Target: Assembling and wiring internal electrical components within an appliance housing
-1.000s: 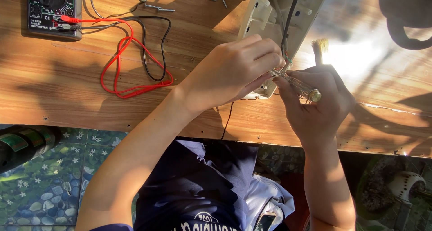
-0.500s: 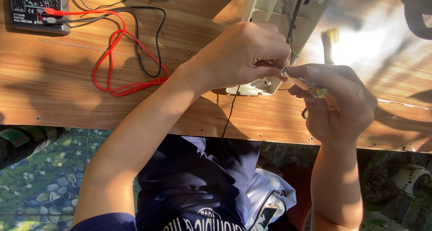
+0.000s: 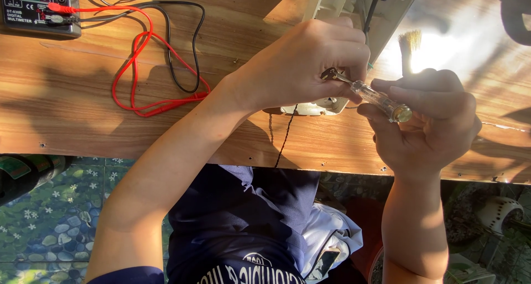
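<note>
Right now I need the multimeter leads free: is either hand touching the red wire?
No: the left hand and right hand hold a screwdriver, apart from the red wire.

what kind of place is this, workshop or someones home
Likely a home repair bench, perhaps outdoors: a wooden table in sunlight over patterned floor tiles, with a multimeter, red and black leads and an opened white appliance.

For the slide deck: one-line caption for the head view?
Right hand holds a clear-handled screwdriver against a small part pinched in the left hand, above a wooden table.
</note>
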